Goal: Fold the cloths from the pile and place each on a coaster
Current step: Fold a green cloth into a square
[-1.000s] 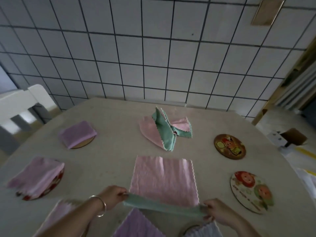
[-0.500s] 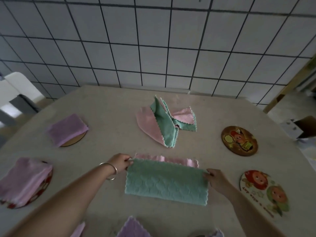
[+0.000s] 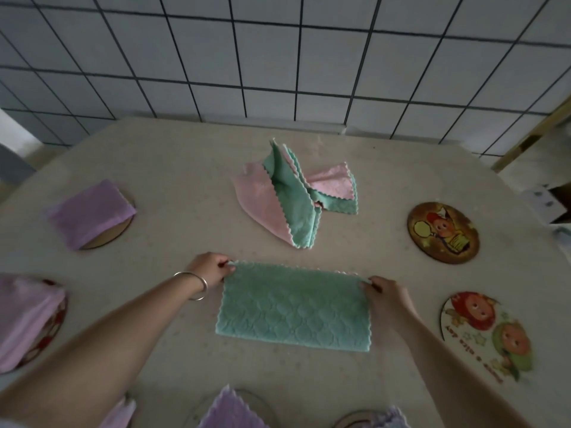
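Note:
A green-and-pink cloth [image 3: 293, 307] lies folded in half on the table, green side up, as a wide rectangle. My left hand [image 3: 210, 270] pinches its far left corner and my right hand [image 3: 386, 296] pinches its far right corner. Behind it sits the pile [image 3: 293, 199] of crumpled pink and green cloths. Two bare coasters lie on the right: a dark one [image 3: 443, 232] and a white one [image 3: 485, 335]. On the left, a folded purple cloth [image 3: 89, 211] covers a wooden coaster, and a folded pink cloth [image 3: 21, 316] covers a red one.
The beige table [image 3: 173, 168] stands against a white tiled wall [image 3: 278, 57]. More folded purple cloths [image 3: 231, 412] on coasters show at the near edge. A cardboard box [image 3: 559, 202] sits off the table to the right.
Both hands carried the near edge of the cloth away from me and laid it on the far edge, folding it in half. The pink side is now covered by green.

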